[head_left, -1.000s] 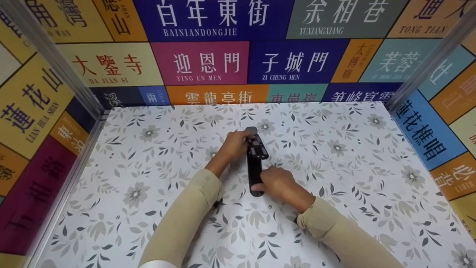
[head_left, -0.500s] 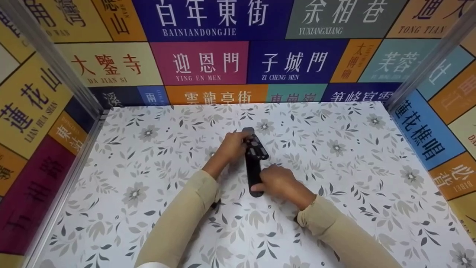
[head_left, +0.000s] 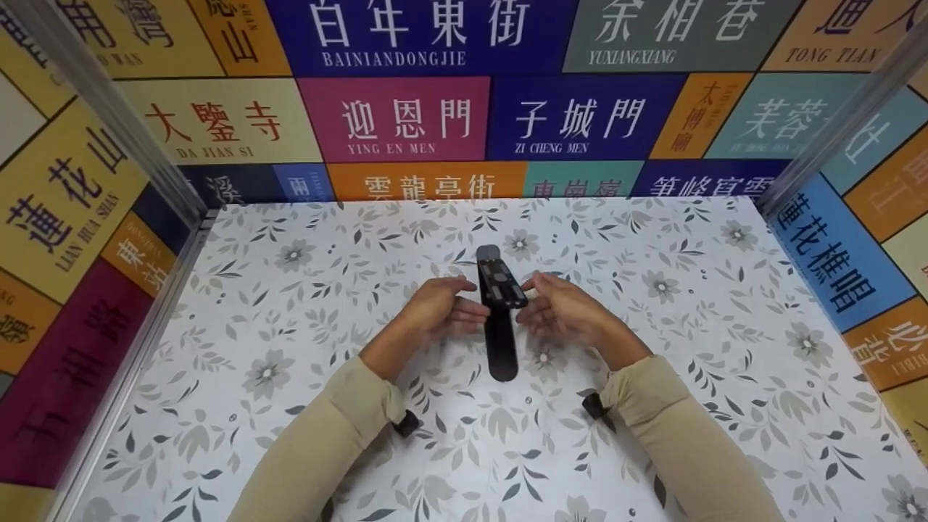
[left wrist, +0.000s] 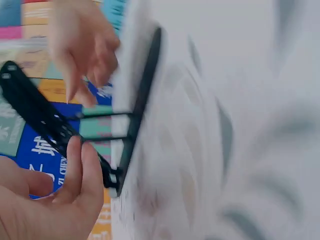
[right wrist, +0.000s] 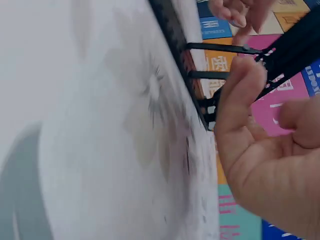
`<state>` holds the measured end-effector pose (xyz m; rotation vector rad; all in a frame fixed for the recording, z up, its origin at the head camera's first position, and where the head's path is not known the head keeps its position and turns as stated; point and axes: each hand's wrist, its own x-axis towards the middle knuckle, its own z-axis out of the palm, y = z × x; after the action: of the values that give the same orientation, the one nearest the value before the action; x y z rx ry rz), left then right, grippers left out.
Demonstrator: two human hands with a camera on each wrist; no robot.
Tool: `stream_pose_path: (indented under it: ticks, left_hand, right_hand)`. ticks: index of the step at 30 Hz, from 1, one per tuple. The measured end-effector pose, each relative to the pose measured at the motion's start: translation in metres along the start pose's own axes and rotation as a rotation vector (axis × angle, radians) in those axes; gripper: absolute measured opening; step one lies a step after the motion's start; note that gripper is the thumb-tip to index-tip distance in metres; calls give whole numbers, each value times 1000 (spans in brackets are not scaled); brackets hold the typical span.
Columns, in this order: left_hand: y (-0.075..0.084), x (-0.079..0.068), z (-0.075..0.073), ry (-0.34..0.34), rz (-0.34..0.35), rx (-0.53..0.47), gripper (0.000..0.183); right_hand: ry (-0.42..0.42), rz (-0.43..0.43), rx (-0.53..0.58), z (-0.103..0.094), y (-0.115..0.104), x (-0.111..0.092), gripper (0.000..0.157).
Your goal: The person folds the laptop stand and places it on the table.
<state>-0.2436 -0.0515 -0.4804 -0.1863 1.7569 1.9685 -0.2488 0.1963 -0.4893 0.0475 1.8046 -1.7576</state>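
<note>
A black folding stand stands partly unfolded on the patterned tabletop. Its long base bar lies flat, and the upper plate rises at a slant from one end. Two thin struts link plate and bar. My left hand is at the stand's left side, fingers extended beside the plate; in the left wrist view two fingertips overlap its lower part, contact uncertain. On the other side my right hand has loosely bent fingers near the plate's edge, and its thumb is apart from the fingers. Neither hand grips the stand.
White tabletop with grey leaves and flowers surrounds the stand. Colourful panels with printed characters form the back wall and both sides. Clear corner posts rise at the table's back corners. A small black piece shows at the left cuff.
My right hand has let go of the base bar's near end and moved up beside the plate. The left hand has left the plate's top and slid down its left side.
</note>
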Motion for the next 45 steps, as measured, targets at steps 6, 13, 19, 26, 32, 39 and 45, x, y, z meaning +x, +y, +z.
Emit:
stream_pose_path:
  ticks: [6, 13, 19, 26, 32, 39, 45]
  left_hand:
    - [-4, -1, -5, -133, -192, -362, 63]
    - [-8, 4, -5, -199, -178, -398, 72]
    - [-7, 6, -1, -183, -162, -392, 70]
    - [0, 8, 2, -132, -147, -383, 62]
    - [5, 12, 6, -79, -93, -331, 52]
    - [4, 18, 12, -36, -36, -343, 41]
    - [5, 21, 18, 5, 3, -317, 31]
  right_hand:
    - [-29, 58, 297, -2, -5, 6, 69]
    - [-56, 51, 420, 1, -5, 12, 62]
    - [-38, 52, 450, 3, -6, 15, 59]
    - [-51, 49, 489, 2, -15, 16, 60]
    - [-43, 48, 505, 4, -23, 19, 54]
    - [31, 41, 531, 9, -25, 24, 34]
    - [19, -53, 455, 12, -22, 26, 22]
